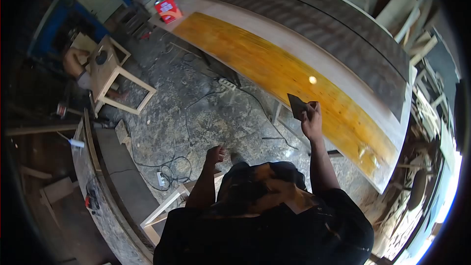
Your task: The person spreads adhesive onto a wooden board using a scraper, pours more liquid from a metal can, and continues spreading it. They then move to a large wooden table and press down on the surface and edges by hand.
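Note:
My right hand (311,119) is closed round a dark, flat scraper (296,107), its wide blade pointing up and to the left. It is held over the near edge of a long board (255,54) coated in glossy yellow-orange. A wet, shiny patch (368,157) shows near the board's right end. My left hand (216,154) hangs low in front of my body, fingers curled in, with nothing showing in them. Below that hand is the stained floor.
Dark panels (314,19) lie behind the yellow board on the same worktable. A red can (168,9) stands at its far left end. Another person (77,64) is beside a wooden table frame (110,76). Cables and a power strip (227,84) cross the floor; scrap wood (422,113) lines the right.

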### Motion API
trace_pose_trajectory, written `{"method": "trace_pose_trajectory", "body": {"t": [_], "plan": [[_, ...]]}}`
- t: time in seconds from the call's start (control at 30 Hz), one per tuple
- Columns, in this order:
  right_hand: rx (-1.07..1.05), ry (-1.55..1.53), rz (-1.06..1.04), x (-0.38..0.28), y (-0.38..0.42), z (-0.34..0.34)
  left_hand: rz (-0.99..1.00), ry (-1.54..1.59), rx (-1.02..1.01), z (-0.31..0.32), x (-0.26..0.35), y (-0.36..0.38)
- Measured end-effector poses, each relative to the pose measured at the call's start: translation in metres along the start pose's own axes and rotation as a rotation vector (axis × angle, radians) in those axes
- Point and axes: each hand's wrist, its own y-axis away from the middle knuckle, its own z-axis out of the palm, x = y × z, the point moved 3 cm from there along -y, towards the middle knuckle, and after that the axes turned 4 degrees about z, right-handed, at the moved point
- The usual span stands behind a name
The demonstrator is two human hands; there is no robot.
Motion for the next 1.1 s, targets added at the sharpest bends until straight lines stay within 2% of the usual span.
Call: {"method": "trace_pose_trajectory", "body": {"t": [0.2,0.37,0.5,0.53,0.63,0.83,0.9,0.97,1.0,1.1], "plan": [[-0.071,-0.064,-0.051,-0.068,-0.073,0.097,0.003,0.045,0.071,-0.101,0.037,-0.048],[-0.016,-0.05,-0.013,-0.05,-0.12,0.147,0.203,0.026,0.136,-0.125,0.145,-0.126],[-0.014,-0.009,-0.034,-0.031,-0.194,0.189,0.468,-0.046,0.103,-0.138,0.268,-0.222],[0.042,-0.053,-0.012,-0.025,-0.218,0.201,0.523,-0.052,0.101,-0.14,0.304,-0.247],[0.163,-0.122,0.015,-0.026,-0.285,0.244,0.553,-0.019,0.203,-0.14,0.425,-0.281],[0.15,-0.319,-0.135,-0.078,-0.389,0.307,0.693,-0.161,0.184,-0.165,0.629,-0.383],[0.081,-0.255,-0.086,-0.08,-0.407,0.317,0.771,-0.387,0.232,-0.177,0.689,-0.418],[0.117,-0.249,0.004,-0.065,-0.417,0.332,0.987,-0.742,0.403,-0.196,0.746,-0.464],[0.139,-0.233,0.075,-0.058,-0.422,0.34,1.068,-0.774,0.403,-0.203,0.775,-0.482],[0.25,-0.24,0.321,-0.037,-0.421,0.358,1.104,-0.815,0.328,-0.235,0.86,-0.545]]}}
